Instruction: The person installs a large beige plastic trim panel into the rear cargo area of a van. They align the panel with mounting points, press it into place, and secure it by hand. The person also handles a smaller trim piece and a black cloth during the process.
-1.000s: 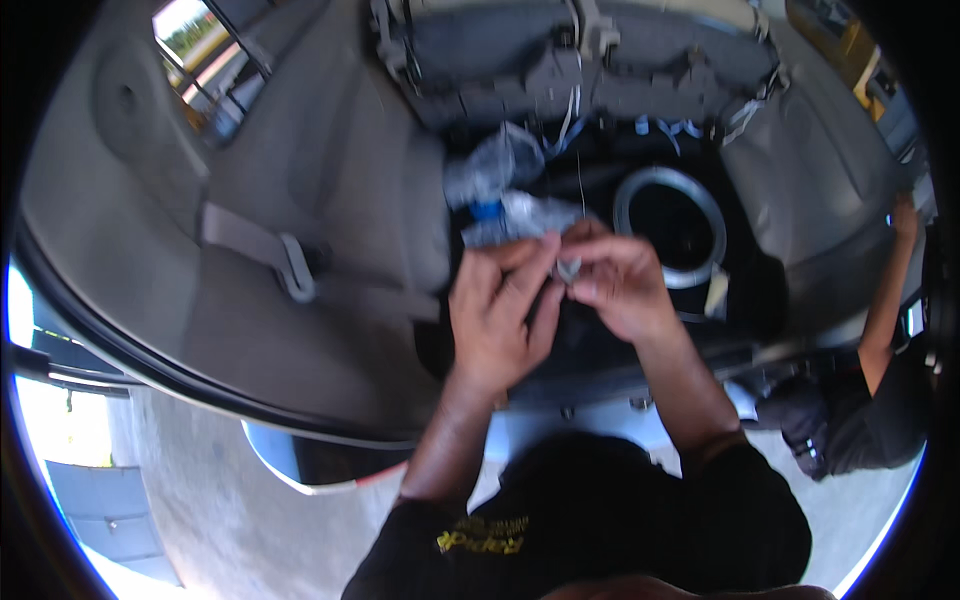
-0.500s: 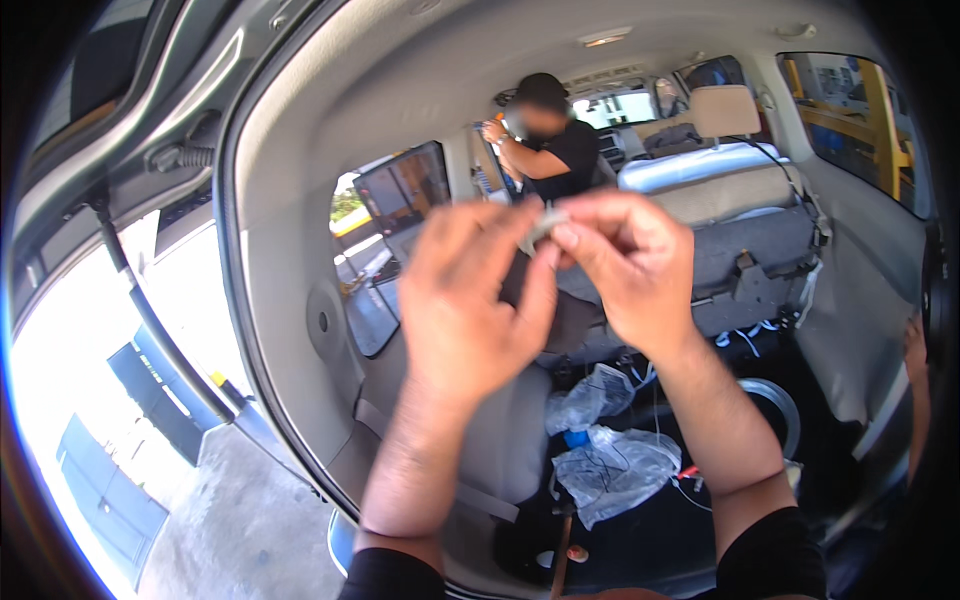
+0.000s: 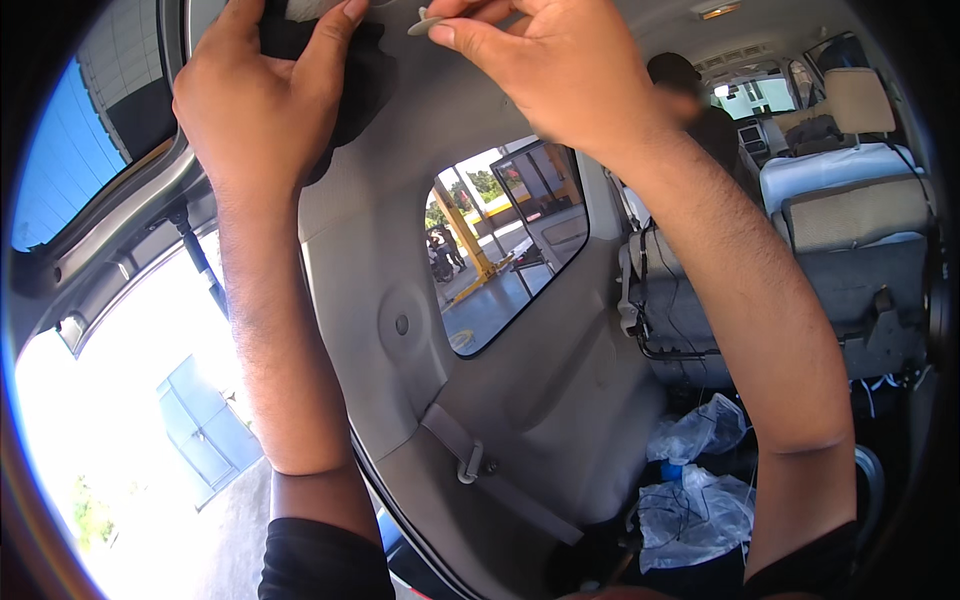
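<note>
My left hand (image 3: 262,110) is raised at the upper left against the edge of the roof lining (image 3: 425,85). Its thumb and forefinger stretch upward, apart from each other, around a dark area with a pale patch; the upper fingers leave the picture. A dark shadow lies on the lining beside the thumb. My right hand (image 3: 545,60) is held up to the right of it, thumb and fingers pinching a small light-grey plastic trim clip (image 3: 424,26) with a flat round head. The clip is apart from my left hand.
Below are a side window (image 3: 510,250), grey side trim (image 3: 540,400) and a seat-belt buckle (image 3: 468,462). Clear plastic bags (image 3: 695,520) with dark wires lie on the cargo floor. Folded seats (image 3: 860,215) stand at right; a co-worker (image 3: 705,125) is further forward.
Both hands have risen and moved left, from together over the cargo area to the roof edge. They have separated, the clip staying in the right. The view has turned left.
</note>
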Demonstrator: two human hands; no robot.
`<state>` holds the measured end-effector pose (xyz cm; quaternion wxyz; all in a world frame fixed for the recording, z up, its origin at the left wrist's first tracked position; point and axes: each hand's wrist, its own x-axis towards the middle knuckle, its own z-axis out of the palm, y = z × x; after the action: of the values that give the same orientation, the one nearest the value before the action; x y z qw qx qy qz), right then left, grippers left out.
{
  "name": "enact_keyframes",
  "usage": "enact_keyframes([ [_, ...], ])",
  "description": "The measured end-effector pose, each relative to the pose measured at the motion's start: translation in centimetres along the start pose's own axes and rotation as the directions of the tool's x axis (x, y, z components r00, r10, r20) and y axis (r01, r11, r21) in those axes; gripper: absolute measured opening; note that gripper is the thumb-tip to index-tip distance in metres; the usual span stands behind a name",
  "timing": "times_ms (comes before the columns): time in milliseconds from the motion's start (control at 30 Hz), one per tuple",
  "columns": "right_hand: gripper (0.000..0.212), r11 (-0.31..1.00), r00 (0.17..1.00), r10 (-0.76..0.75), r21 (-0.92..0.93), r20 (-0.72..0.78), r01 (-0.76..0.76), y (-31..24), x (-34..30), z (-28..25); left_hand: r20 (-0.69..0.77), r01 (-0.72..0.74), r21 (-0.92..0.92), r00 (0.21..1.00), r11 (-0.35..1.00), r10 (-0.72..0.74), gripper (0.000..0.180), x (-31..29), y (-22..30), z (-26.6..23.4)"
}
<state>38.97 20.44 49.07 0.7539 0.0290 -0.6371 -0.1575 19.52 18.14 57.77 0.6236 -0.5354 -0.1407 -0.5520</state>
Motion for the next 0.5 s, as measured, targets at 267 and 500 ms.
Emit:
enact_keyframes([
  [267, 0.005, 0.919, 0.925, -0.365, -0.203, -0.103, 0.340, 1.4, 2.0, 1.0, -0.220, -0.085, -0.205, 0.975, 0.975, 0.039, 0.064, -0.4, 2.3, 0.4],
  [500, 0.007, 0.841, 0.872, -0.489, -0.268, -0.009, 0.469, 2.7, 3.5, 0.8, -0.138, -0.065, -0.261, 0.990, 0.963, 0.030, 0.061, 0.2, 1.6, 0.2],
])
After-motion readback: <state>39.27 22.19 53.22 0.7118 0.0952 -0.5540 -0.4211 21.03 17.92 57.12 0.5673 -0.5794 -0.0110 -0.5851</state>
